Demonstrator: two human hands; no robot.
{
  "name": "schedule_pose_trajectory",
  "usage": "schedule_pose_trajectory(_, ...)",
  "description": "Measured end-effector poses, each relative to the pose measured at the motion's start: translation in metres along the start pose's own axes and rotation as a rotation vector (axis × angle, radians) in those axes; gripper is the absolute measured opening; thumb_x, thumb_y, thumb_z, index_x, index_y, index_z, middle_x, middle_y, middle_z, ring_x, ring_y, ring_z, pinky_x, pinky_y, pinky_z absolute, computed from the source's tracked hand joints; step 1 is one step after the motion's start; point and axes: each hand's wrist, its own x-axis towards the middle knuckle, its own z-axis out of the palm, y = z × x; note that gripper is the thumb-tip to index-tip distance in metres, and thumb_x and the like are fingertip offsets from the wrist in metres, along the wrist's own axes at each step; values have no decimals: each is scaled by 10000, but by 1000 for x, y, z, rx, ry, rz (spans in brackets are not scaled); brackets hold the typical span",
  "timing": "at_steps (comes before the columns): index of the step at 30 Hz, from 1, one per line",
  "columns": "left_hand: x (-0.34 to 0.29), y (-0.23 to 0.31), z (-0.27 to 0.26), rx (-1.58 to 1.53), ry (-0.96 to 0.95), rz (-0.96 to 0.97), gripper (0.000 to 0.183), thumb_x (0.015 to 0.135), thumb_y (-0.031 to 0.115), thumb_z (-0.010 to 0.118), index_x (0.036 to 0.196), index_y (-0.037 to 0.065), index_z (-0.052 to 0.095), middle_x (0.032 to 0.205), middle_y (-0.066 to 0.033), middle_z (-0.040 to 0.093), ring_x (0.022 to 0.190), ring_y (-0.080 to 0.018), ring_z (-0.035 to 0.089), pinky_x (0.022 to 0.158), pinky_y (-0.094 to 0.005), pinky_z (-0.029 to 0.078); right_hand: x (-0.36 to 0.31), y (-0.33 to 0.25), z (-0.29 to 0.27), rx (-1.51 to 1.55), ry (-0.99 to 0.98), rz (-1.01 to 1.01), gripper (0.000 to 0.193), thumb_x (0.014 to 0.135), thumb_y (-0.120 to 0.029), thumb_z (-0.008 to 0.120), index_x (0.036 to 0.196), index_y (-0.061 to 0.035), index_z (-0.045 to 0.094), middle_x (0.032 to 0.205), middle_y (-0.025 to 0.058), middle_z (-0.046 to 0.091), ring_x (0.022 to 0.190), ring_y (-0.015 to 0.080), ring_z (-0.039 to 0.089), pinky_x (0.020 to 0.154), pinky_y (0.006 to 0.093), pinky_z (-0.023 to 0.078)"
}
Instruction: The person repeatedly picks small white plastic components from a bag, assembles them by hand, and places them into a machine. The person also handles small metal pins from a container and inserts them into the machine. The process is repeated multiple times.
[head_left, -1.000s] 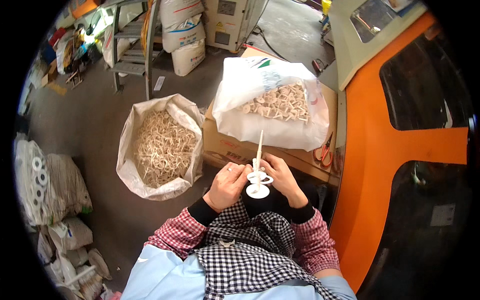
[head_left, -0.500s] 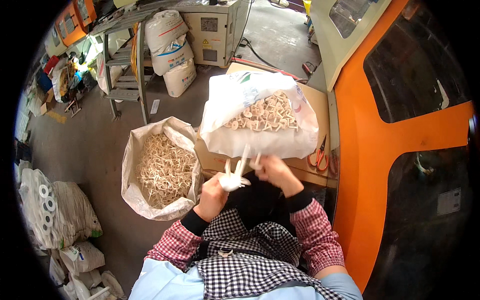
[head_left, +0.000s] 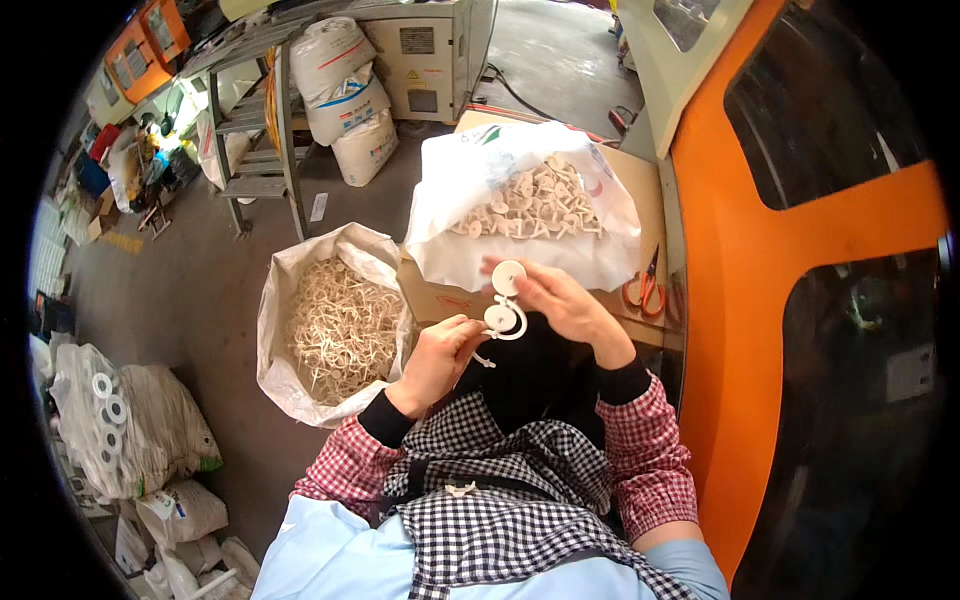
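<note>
Head view: the left hand (head_left: 437,360) pinches a white plastic piece (head_left: 499,319) between both hands; the right hand (head_left: 566,305), loosely spread, is at its upper disc (head_left: 508,277), grip unclear. Unlike 0.5 s ago, 2 discs (head_left: 498,316) face up, easier to reach.

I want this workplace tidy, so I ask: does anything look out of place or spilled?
A small pale piece on the apron looks stray, apart from the parts in the open sacks; I cannot tell what it is. No spill stands out.
</note>
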Motion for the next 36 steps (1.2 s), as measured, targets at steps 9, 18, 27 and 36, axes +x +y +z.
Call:
schedule_pose_trajectory(9,-15,-12,8,173,-77,40,213,763,8,608,975,21,601,810,-125,584,712,-286,594,621,-322,482,-42,9,12,-437,264,-115,274,825,-101,612,1068,23,586,795,157,578,666,242,556,635,298,448)
schedule_pose_trajectory(18,-47,9,39,-1160,-181,-789,347,938,345,446,1065,35,537,877,-70,568,707,-158,557,566,-267,439,-47,27,67,-473,612,-351,424,809,-9,609,1211,-10,475,977,151,623,840,247,625,744,305,485)
schedule_pose_trajectory(27,-37,7,36,-1114,227,-583,208,908,188,536,997,6,583,814,-93,650,632,-114,601,545,-217,473,-67,40,75,-250,593,-190,383,802,-46,637,1166,-7,524,901,155,640,810,224,642,712,281,498)
schedule_pose_trajectory(36,-31,4,25,-1101,195,-635,175,908,180,538,915,8,567,778,-97,639,568,-122,589,490,-209,466,-73,20,68,-257,448,-167,311,830,-20,604,1128,20,525,901,121,621,807,168,615,727,271,496)
